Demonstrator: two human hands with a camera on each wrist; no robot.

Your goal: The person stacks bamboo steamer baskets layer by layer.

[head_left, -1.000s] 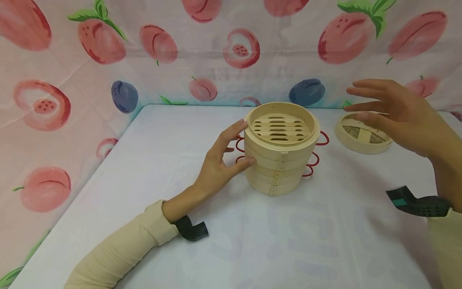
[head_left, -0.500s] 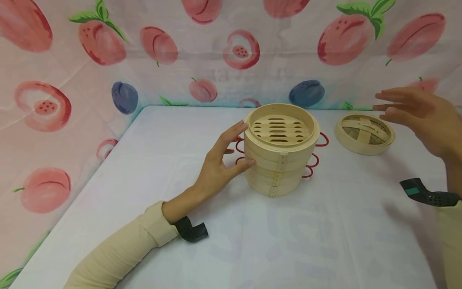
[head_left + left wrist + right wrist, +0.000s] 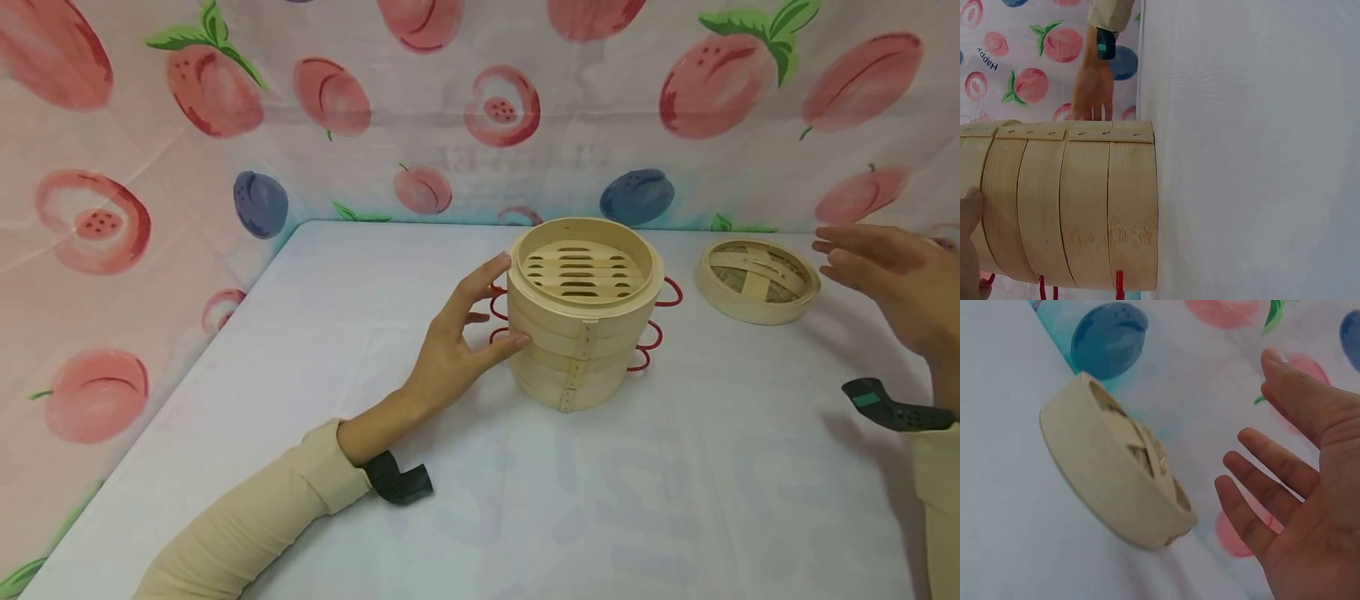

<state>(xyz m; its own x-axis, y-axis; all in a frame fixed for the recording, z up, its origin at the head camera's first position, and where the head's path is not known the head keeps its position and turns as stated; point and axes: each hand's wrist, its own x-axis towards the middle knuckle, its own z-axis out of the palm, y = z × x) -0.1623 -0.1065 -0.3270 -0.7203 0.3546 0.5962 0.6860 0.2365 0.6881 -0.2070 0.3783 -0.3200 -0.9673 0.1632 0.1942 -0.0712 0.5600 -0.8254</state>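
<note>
A bamboo steamer (image 3: pixel 577 358) of stacked round tiers stands upright on the table, its slatted top tier uncovered and red loops on its sides. My left hand (image 3: pixel 446 354) holds the steamer's left side, thumb on the front and index fingertip at the upper rim; in the left wrist view its thumb (image 3: pixel 969 212) lies on an upper tier. The woven steamer lid (image 3: pixel 757 282) lies on the table to the right. My right hand (image 3: pixel 896 279) hovers just right of the lid, apart from it, with fingers extended and nothing held, as the right wrist view confirms.
A white cloth covers the table (image 3: pixel 337 333). Behind and to the left rises a fruit-print cloth (image 3: pixel 420 92), meeting the table's back edge close behind the steamer and lid. Each wrist wears a dark device (image 3: pixel 397 479).
My right hand has moved right and lower, from over the lid to beside it, leaving the lid in full view. The left hand, steamer and lid have stayed in place.
</note>
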